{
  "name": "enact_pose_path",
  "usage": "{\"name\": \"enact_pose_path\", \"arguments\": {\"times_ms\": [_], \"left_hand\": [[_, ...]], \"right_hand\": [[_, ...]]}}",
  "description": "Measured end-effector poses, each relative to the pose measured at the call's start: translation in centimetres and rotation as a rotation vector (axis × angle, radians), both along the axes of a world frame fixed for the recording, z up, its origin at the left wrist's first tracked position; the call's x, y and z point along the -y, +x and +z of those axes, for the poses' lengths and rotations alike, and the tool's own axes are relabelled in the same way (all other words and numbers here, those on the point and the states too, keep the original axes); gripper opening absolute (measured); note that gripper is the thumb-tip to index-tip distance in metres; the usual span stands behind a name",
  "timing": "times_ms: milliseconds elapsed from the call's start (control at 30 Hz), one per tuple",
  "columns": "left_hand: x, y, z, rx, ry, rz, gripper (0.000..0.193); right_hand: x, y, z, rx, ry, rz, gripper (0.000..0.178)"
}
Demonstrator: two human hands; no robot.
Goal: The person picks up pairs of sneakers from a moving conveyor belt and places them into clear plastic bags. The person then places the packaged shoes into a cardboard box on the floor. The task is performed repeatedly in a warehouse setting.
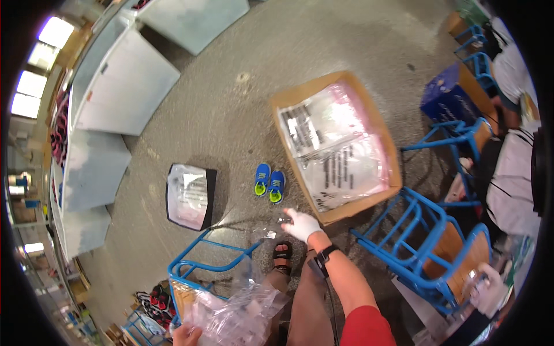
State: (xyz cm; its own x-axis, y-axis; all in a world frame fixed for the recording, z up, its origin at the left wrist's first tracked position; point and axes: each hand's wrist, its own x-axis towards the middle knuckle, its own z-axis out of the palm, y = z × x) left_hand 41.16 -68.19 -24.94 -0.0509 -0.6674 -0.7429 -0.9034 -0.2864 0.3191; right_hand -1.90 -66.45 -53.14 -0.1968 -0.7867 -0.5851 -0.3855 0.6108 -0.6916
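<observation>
My right hand (301,225), in a white glove, reaches over the floor. Its thumb and forefinger are at what looks like a thin clear plastic bag (269,234) with a small white patch; the film is hard to make out. Just beyond it, a pair of blue and lime-green shoes (269,183) stands on the floor. At the lower edge my left hand (187,335), partly cut off, grips the side of a heap of crumpled clear plastic bags (239,314). The heap lies near my lap, over a blue-framed chair (216,262).
A large open carton (394,167) holding packed clear bags stands right of the shoes. To their left is a smaller dark-rimmed box (211,196) with bagged contents. Blue-framed chairs (424,242) and a blue carton (447,92) line the right; pale bins (124,83) line the left.
</observation>
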Motion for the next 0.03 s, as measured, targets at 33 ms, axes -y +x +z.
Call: {"name": "enact_pose_path", "arguments": {"times_ms": [33], "left_hand": [[-0.45,0.00,-1.79,-0.145,-0.065,0.097,0.036]], "right_hand": [[2.00,-0.26,-3.47,-0.105,-0.005,0.073,0.061]]}}
